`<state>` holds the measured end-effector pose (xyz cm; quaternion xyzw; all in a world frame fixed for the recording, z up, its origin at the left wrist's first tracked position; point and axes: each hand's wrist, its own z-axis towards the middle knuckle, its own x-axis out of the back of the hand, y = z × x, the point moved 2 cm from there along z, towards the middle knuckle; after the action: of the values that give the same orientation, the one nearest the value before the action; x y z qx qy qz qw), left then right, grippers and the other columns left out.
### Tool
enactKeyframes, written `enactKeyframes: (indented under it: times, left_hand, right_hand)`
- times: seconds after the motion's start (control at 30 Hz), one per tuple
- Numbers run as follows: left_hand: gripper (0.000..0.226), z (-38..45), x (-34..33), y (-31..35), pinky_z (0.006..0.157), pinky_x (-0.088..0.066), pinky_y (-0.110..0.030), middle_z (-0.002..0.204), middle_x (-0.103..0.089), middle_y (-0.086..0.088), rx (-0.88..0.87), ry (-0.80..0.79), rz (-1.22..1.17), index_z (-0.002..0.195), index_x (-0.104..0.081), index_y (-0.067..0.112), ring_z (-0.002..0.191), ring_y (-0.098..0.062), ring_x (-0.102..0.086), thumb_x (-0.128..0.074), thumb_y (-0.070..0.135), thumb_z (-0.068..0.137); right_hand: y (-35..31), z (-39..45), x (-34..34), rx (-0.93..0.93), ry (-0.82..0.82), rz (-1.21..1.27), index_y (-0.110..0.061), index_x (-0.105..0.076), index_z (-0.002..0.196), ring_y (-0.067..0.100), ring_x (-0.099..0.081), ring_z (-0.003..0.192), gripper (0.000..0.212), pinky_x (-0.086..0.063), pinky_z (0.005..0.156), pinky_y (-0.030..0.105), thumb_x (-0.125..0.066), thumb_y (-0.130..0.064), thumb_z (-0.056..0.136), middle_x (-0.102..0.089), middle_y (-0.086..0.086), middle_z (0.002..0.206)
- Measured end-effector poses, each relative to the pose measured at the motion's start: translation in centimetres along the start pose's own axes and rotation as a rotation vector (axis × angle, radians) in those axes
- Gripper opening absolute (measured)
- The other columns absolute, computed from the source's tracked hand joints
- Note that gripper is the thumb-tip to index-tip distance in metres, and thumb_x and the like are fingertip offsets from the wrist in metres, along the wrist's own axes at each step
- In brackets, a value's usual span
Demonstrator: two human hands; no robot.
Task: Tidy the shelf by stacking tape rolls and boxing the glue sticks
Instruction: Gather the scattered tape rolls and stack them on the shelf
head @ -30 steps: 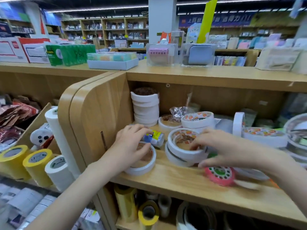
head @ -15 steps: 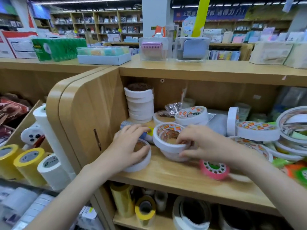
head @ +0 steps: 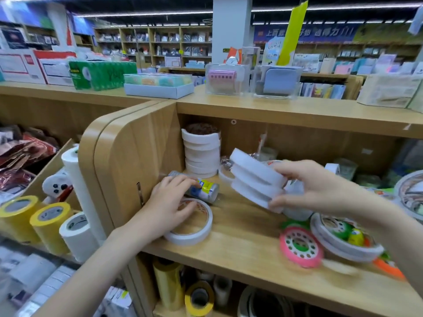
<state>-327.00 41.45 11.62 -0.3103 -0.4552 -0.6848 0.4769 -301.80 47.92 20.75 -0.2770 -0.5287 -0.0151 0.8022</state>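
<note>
Three stacked white tape rolls (head: 254, 181) are tilting in the air above the wooden shelf (head: 240, 243), gripped by the right hand (head: 313, 186). The left hand (head: 169, 202) is resting, fingers spread, on a flat white tape roll (head: 194, 232) beside a blue-and-yellow glue stick (head: 206, 191).

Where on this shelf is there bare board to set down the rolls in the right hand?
Bare shelf board lies between the flat tape roll under the left hand and the pink reel. The right end is crowded with rolls; the back corner holds the tall stack.
</note>
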Motion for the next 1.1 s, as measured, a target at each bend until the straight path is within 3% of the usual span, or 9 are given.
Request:
enactKeyframes:
  times: [0.1, 0.2, 0.37, 0.5, 0.67, 0.8, 0.87, 1.0, 1.1]
  left_hand:
    - [0.069, 0.1, 0.0, 0.7, 0.098, -0.035, -0.041, 0.120, -0.054, 0.004, 0.032, 0.053, -0.019, 0.120, -0.056, 0.019, 0.115, -0.021, -0.043, -0.026, 0.057, 0.071]
    - [0.079, 0.0, -0.2, 1.1, 0.100, -0.033, -0.038, 0.125, -0.048, 0.005, 0.088, 0.037, 0.012, 0.132, -0.046, 0.022, 0.117, -0.020, -0.039, -0.020, 0.060, 0.067]
    - [0.080, -0.2, -0.7, 1.5, 0.100, -0.034, -0.042, 0.122, -0.047, 0.003, 0.137, 0.077, 0.059, 0.132, -0.050, 0.024, 0.114, -0.021, -0.035, -0.019, 0.060, 0.069]
    - [0.063, -0.6, -0.9, 1.9, 0.099, -0.035, -0.045, 0.125, -0.047, 0.001, 0.157, 0.112, 0.069, 0.130, -0.053, 0.023, 0.118, -0.022, -0.033, -0.032, 0.054, 0.079]
    - [0.061, -0.1, -1.1, 3.1, 0.098, -0.037, -0.048, 0.136, -0.045, -0.009, 0.052, 0.130, 0.049, 0.132, -0.051, 0.021, 0.121, -0.029, -0.039, -0.035, 0.047, 0.080]
    - [0.064, 1.0, -1.4, 4.1, 0.103, -0.034, -0.042, 0.146, -0.032, -0.007, 0.032, 0.027, -0.010, 0.139, -0.040, 0.032, 0.124, -0.028, -0.038, -0.030, 0.052, 0.079]
    - [0.062, 1.6, -1.7, 4.0, 0.098, -0.040, -0.046, 0.143, -0.035, -0.004, 0.033, -0.019, -0.018, 0.138, -0.037, 0.039, 0.120, -0.028, -0.044, -0.030, 0.053, 0.079]
    - [0.057, 2.1, -1.7, 3.1, 0.094, -0.041, -0.046, 0.131, -0.048, 0.006, 0.023, -0.043, -0.006, 0.133, -0.040, 0.045, 0.114, -0.022, -0.051, -0.028, 0.055, 0.078]
    - [0.062, 2.1, -1.6, 3.2, 0.099, -0.032, -0.043, 0.140, -0.039, 0.012, -0.006, -0.067, 0.064, 0.135, -0.038, 0.044, 0.125, -0.021, -0.040, -0.021, 0.058, 0.077]
  right_hand:
    - [-0.4, 1.3, 1.9, 0.029, 0.097, 0.122, -0.003, -0.060, 0.077, 0.019, -0.056, 0.070, 0.029, -0.046, 0.065, 0.024, -0.077, -0.026, 0.069, -0.059, 0.010, 0.073]
    - [-0.1, 3.8, 1.6, 0.073, 0.227, -0.048, -0.017, -0.058, 0.078, 0.006, -0.047, 0.070, 0.019, -0.038, 0.063, 0.023, -0.076, -0.016, 0.072, -0.053, -0.007, 0.070]
    - [2.4, 8.2, -3.1, 0.015, -0.010, -0.619, -0.015, -0.052, 0.104, 0.023, -0.037, 0.110, 0.024, -0.037, 0.083, 0.034, -0.058, -0.009, 0.081, -0.049, 0.001, 0.108]
    - [4.0, 8.1, -3.2, -0.010, 0.015, -0.478, -0.017, -0.045, 0.130, 0.021, -0.027, 0.126, 0.055, -0.032, 0.101, 0.036, -0.060, -0.009, 0.078, -0.038, 0.003, 0.137]
    - [4.6, 4.5, 1.3, -0.130, 0.098, -0.438, -0.023, -0.050, 0.125, 0.019, -0.040, 0.114, 0.045, -0.033, 0.094, 0.026, -0.065, -0.023, 0.082, -0.049, 0.001, 0.127]
    - [5.0, 2.6, 0.5, -0.306, -0.189, -0.614, -0.025, -0.051, 0.123, 0.023, -0.036, 0.114, 0.049, -0.042, 0.091, 0.035, -0.066, -0.040, 0.079, -0.038, 0.000, 0.133]
    - [5.1, 2.3, -0.9, -0.346, -0.215, -0.599, -0.020, -0.053, 0.121, 0.025, -0.038, 0.112, 0.047, -0.046, 0.086, 0.037, -0.066, -0.037, 0.080, -0.035, 0.001, 0.133]
    - [4.9, 1.8, -0.4, -0.333, -0.032, -0.519, -0.013, -0.060, 0.103, 0.024, -0.049, 0.102, 0.029, -0.046, 0.079, 0.037, -0.067, -0.026, 0.078, -0.040, 0.001, 0.121]
    - [3.8, 0.7, 2.1, -0.320, 0.149, -0.436, -0.013, -0.061, 0.093, 0.021, -0.051, 0.102, 0.023, -0.046, 0.083, 0.038, -0.071, -0.023, 0.076, -0.046, 0.002, 0.110]
